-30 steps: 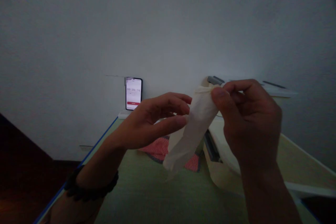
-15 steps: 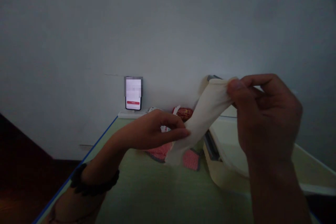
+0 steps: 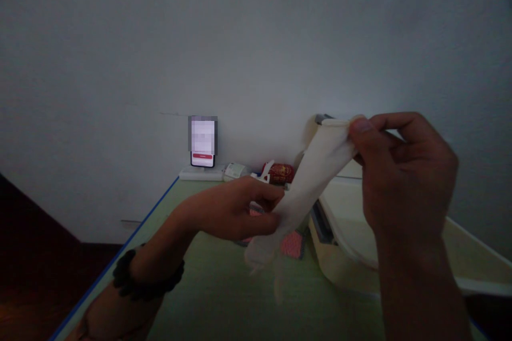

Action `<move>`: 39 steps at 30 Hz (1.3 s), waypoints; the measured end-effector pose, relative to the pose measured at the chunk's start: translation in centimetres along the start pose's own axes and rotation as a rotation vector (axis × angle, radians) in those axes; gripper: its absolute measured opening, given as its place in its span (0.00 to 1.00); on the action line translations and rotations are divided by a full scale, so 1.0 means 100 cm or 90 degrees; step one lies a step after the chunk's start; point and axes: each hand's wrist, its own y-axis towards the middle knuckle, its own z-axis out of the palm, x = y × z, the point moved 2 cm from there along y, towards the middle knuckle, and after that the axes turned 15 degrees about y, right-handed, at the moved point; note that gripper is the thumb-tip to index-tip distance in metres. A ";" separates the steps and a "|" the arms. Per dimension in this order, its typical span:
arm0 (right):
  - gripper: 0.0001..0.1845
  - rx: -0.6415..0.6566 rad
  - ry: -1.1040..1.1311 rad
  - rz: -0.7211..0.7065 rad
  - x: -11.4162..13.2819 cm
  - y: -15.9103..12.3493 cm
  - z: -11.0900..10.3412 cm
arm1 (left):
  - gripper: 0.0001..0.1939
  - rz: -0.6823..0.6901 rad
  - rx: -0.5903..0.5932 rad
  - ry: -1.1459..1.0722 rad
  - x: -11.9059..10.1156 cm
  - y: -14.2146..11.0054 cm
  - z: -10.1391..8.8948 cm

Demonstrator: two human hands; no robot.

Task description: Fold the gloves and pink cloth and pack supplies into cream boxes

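Bimanual handling of a white glove (image 3: 316, 173), as I view it remotely through the head camera. The glove stretches diagonally from right of centre down to the lower middle of the frame, raised in front of the surface (image 3: 216, 298). Its rolled cuff lies uppermost, and its loose, finger-like ends hang lowest, slightly blurred. At centre right I see the right hand (image 3: 406, 170) closed on the cuff, gripping its corner between thumb and forefinger. Left of centre, the left hand (image 3: 236, 210) has its fingers curled, with thumb and forefinger touching the glove's left edge lower down; I cannot tell whether they pinch it firmly. A dark beaded bracelet (image 3: 124, 277) rings the left wrist.

Background, left to right: a lit phone (image 3: 202, 144) stands upright on a white base (image 3: 200, 173), its screen partly pixelated; just beside the base lies a white packet (image 3: 236, 171), and near that a red printed package (image 3: 283, 173). A pink cloth (image 3: 293, 245) lies on the surface, partly hidden by the glove and left hand. At lower right I note a cream container (image 3: 344, 274), partly covered by the right forearm.
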 end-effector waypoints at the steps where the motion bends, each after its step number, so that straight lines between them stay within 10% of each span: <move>1: 0.05 -0.001 0.000 0.006 0.000 0.000 0.000 | 0.07 -0.006 -0.002 -0.005 0.001 0.000 0.000; 39: 0.07 -0.027 -0.024 -0.019 -0.004 0.002 -0.002 | 0.12 -0.085 -0.009 0.076 0.032 0.003 0.005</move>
